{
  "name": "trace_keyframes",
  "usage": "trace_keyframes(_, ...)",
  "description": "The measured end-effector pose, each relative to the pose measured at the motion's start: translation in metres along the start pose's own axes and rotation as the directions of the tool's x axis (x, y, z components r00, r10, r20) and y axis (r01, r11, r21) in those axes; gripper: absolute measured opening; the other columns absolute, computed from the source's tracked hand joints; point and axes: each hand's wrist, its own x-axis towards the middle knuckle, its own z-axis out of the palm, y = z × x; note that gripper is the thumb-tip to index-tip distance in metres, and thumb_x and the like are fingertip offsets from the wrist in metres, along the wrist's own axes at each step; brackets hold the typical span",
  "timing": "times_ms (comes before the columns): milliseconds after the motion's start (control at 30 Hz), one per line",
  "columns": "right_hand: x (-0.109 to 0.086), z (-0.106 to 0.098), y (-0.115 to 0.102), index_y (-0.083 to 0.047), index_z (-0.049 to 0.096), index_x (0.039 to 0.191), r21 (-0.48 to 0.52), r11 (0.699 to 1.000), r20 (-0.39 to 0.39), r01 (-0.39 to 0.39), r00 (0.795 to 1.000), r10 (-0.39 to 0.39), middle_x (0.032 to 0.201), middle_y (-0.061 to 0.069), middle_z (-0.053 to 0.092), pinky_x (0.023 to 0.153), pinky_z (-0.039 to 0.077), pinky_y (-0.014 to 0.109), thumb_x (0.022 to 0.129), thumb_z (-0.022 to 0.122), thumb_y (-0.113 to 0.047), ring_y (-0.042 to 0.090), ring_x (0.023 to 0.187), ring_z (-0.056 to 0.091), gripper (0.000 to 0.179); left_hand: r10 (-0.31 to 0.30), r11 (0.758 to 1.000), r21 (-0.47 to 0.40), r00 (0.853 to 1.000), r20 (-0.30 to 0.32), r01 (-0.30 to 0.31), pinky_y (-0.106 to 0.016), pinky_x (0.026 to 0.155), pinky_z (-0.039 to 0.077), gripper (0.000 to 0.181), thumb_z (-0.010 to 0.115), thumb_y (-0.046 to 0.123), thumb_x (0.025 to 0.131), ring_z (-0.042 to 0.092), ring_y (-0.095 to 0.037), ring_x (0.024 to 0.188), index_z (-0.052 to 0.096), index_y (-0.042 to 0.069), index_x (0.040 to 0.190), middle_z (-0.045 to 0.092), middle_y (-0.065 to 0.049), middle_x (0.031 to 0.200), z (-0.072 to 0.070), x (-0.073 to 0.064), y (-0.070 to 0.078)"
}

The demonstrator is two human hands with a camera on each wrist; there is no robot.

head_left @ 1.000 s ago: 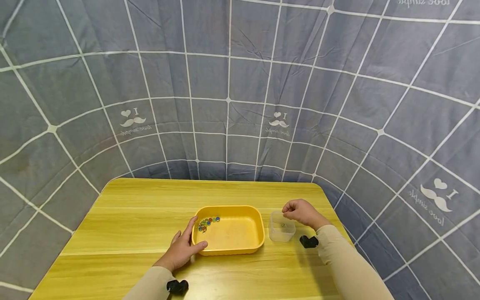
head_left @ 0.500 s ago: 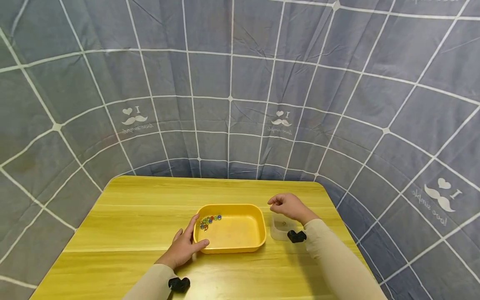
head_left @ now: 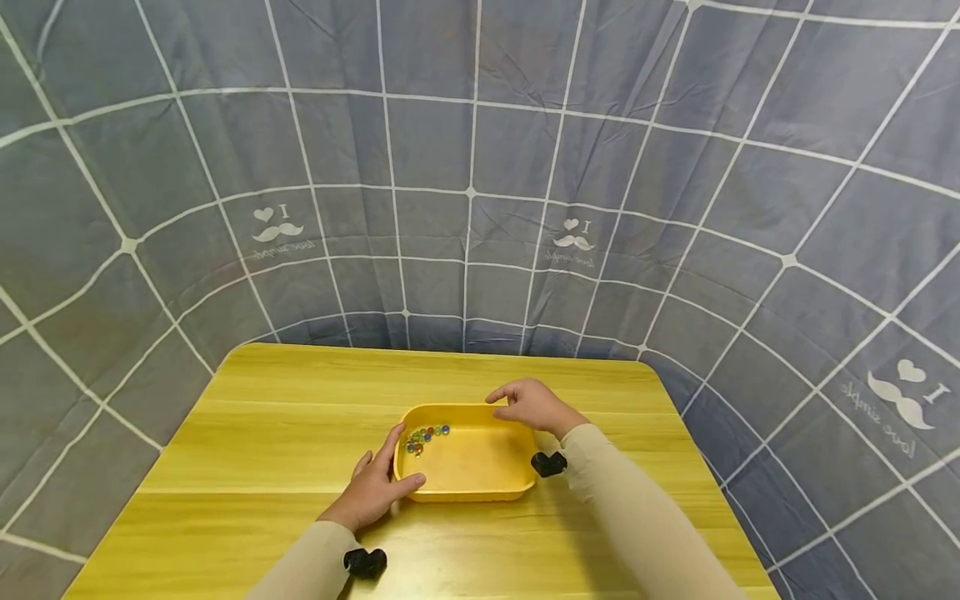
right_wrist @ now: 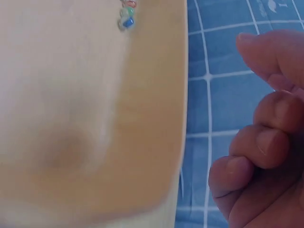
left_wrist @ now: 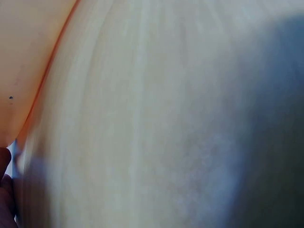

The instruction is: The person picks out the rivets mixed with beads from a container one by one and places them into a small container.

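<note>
A yellow plastic tray [head_left: 480, 492] lies on the table, with several glass marbles [head_left: 429, 432] gathered in its back left part. My left hand [head_left: 372, 492] holds the tray's left end, its thumb over the front rim and its fingers along the left side. My right hand [head_left: 534, 407] is above the tray's back right corner, index finger and thumb apart. In the right wrist view, the other fingers [right_wrist: 261, 145] curl loosely and no object shows in them. The small clear box seen earlier is mostly hidden behind my right wrist.
The yellow wood-grain table [head_left: 300, 400] spreads around the tray. Behind it hangs a grey-blue curtain [head_left: 420, 225] with white grid lines. A black wrist mount [head_left: 550, 464] sits on the right sleeve, another mount [head_left: 365, 563] on the left.
My right hand has moved left from over the clear box to the tray's back right corner, its pinched fingertips now parted. My left hand keeps its place on the tray.
</note>
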Motion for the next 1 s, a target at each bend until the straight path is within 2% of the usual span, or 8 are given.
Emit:
trace_keyframes(167,0.019,0.012,-0.013,-0.008,0.078,0.125,-0.032,0.999,0.044,0.018,0.999,-0.017,0.052,-0.006,0.040,0.053,0.033,0.025,0.098,0.073,-0.016,0.012,0.047,0.029,0.029,0.009,1.000,0.008,1.000,-0.008,-0.009,-0.067,0.129,-0.008,0.101,0.073,0.050,0.097,0.051,-0.045,0.146,0.008,0.029,0.171,0.057,-0.018,0.155,-0.002,0.003,0.003)
trace_keyframes(267,0.031,0.021,-0.020,-0.009,0.079,0.125,-0.039,0.999,0.074,0.031,0.997,-0.028,0.056,-0.002,0.048,0.054,0.035,0.027,0.099,0.073,-0.015,0.013,0.048,0.030,0.027,0.013,1.000,0.011,1.000,-0.007,-0.013,-0.066,0.129,-0.008,0.101,0.073,0.049,0.097,0.053,-0.043,0.144,0.008,0.028,0.172,0.058,-0.018,0.154,-0.003,0.005,0.006)
trace_keyframes(400,0.045,0.033,-0.031,-0.012,0.081,0.121,-0.052,0.997,0.108,0.049,0.993,-0.043,0.089,0.002,0.074,0.060,0.040,0.027,0.098,0.075,-0.017,0.013,0.056,0.038,0.025,0.014,1.000,0.025,1.000,-0.011,-0.014,-0.066,0.129,-0.007,0.101,0.073,0.049,0.097,0.054,-0.043,0.143,0.009,0.026,0.172,0.059,-0.017,0.153,-0.004,0.006,0.007)
trace_keyframes(500,0.054,0.044,-0.037,-0.015,0.082,0.118,-0.073,0.996,0.134,0.056,0.990,-0.046,0.114,0.001,0.078,0.063,0.045,0.025,0.096,0.078,-0.018,0.011,0.064,0.046,0.023,0.003,1.000,0.028,1.000,-0.016,-0.003,-0.067,0.129,-0.006,0.101,0.073,0.049,0.097,0.054,-0.044,0.143,0.010,0.026,0.172,0.060,-0.017,0.152,-0.003,0.006,0.007)
trace_keyframes(667,0.065,0.061,-0.041,-0.014,0.083,0.115,-0.107,0.991,0.177,0.084,0.982,-0.064,0.105,0.000,0.078,0.063,0.046,0.023,0.094,0.080,-0.016,0.010,0.067,0.051,0.022,-0.018,1.000,0.009,1.000,-0.018,0.018,-0.067,0.129,-0.007,0.100,0.074,0.048,0.097,0.050,-0.047,0.146,0.011,0.026,0.172,0.060,-0.017,0.152,-0.001,0.006,0.006)
trace_keyframes(833,0.072,0.078,-0.042,-0.018,0.084,0.112,-0.153,0.984,0.202,0.091,0.978,-0.059,0.110,-0.007,0.078,0.074,0.047,0.023,0.094,0.079,-0.015,0.008,0.079,0.055,0.019,-0.018,1.000,0.019,0.999,-0.026,0.018,-0.069,0.128,-0.004,0.100,0.074,0.050,0.096,0.049,-0.048,0.146,0.012,0.026,0.172,0.060,-0.017,0.152,0.003,0.006,0.003)
trace_keyframes(900,0.073,0.085,-0.042,-0.019,0.085,0.110,-0.158,0.983,0.216,0.089,0.975,-0.054,0.107,-0.009,0.077,0.075,0.048,0.022,0.094,0.079,-0.014,0.006,0.080,0.056,0.018,-0.025,0.999,0.019,0.999,-0.027,0.026,-0.070,0.128,-0.003,0.100,0.074,0.050,0.096,0.044,-0.050,0.149,0.012,0.026,0.172,0.060,-0.017,0.152,0.004,0.004,0.004)
trace_keyframes(1000,0.074,0.093,-0.041,-0.019,0.085,0.109,-0.158,0.982,0.244,0.103,0.968,-0.062,0.100,-0.010,0.077,0.072,0.047,0.020,0.094,0.079,-0.011,0.006,0.075,0.053,0.019,-0.036,0.999,0.021,0.999,-0.030,0.037,-0.073,0.127,-0.001,0.099,0.073,0.051,0.096,0.027,-0.057,0.155,0.013,0.027,0.172,0.058,-0.018,0.153,0.004,0.002,0.005)
